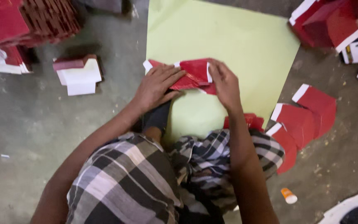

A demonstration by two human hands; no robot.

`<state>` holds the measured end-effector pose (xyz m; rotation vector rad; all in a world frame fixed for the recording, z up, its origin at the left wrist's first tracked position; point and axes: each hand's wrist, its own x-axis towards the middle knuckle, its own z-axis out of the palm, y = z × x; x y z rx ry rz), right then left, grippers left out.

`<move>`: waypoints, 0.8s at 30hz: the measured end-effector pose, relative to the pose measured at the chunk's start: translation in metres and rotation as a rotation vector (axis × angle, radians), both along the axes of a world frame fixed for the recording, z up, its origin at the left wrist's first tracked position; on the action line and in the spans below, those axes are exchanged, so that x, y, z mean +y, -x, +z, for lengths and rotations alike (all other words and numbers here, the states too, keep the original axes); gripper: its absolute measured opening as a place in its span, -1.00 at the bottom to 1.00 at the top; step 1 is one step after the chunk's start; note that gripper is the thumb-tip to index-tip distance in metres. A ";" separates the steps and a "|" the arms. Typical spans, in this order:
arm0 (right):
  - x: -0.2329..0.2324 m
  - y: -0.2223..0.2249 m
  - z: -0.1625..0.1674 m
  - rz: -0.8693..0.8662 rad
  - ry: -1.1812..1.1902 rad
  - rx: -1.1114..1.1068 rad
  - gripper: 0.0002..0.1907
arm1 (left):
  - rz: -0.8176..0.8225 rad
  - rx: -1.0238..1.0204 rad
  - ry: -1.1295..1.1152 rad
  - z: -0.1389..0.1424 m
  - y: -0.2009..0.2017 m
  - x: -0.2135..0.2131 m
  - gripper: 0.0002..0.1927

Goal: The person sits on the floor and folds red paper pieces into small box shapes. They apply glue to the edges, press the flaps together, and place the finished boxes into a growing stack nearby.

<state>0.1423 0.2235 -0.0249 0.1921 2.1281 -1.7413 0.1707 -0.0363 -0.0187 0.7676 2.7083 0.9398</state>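
Head view shows a red card piece, glossy on its face with white edges and flaps, lying partly folded on a pale green sheet that is spread flat on the grey concrete floor. The left hand rests palm down on the card's left part, fingers spread and flat against it. The right hand sits on the card's right end, its fingers curled together over the edge and pressing on a white-edged flap; whether it pinches the flap cannot be told. Just below the green sheet's near edge lie the person's knees in a grey, black and white checked cloth, and a small stack of red pieces lies at the sheet's lower right edge, partly hidden by the right forearm. Right of the sheet, loose red cut-outs with white tabs overlap on the floor, and more red and white boxes crowd beyond its upper right corner. Left of the sheet stands a small folded box, white with a dark red top, and farther left a pile of red boxes. A small orange and white cap-shaped item lies well below the sheet's right side.
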 end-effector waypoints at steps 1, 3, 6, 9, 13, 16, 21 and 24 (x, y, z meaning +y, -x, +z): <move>0.003 -0.002 -0.002 0.059 -0.008 0.065 -0.74 | 0.008 -0.058 0.001 0.000 0.001 0.003 -0.23; 0.008 -0.006 -0.007 0.173 -0.032 0.143 -0.70 | 0.020 -0.226 -0.006 0.001 0.002 0.004 -0.17; 0.012 -0.012 -0.014 0.087 -0.027 0.085 -0.59 | 0.020 0.010 -0.009 0.003 0.004 0.003 -0.28; 0.016 -0.018 -0.025 0.120 0.144 0.148 -0.60 | 0.078 -0.094 -0.040 0.001 0.002 0.005 -0.23; 0.024 -0.025 -0.036 0.095 0.119 0.078 -0.55 | -0.017 -0.086 0.020 -0.008 -0.002 0.016 -0.24; 0.031 -0.027 -0.036 0.103 0.041 0.102 -0.61 | -0.008 -0.025 0.051 -0.014 -0.006 0.026 -0.30; 0.037 -0.029 -0.024 0.084 -0.092 0.029 -0.57 | -0.044 -0.079 0.037 -0.012 -0.005 0.038 -0.42; 0.042 -0.029 -0.019 0.173 -0.056 0.134 -0.60 | -0.091 -0.057 0.100 -0.007 -0.001 0.049 -0.37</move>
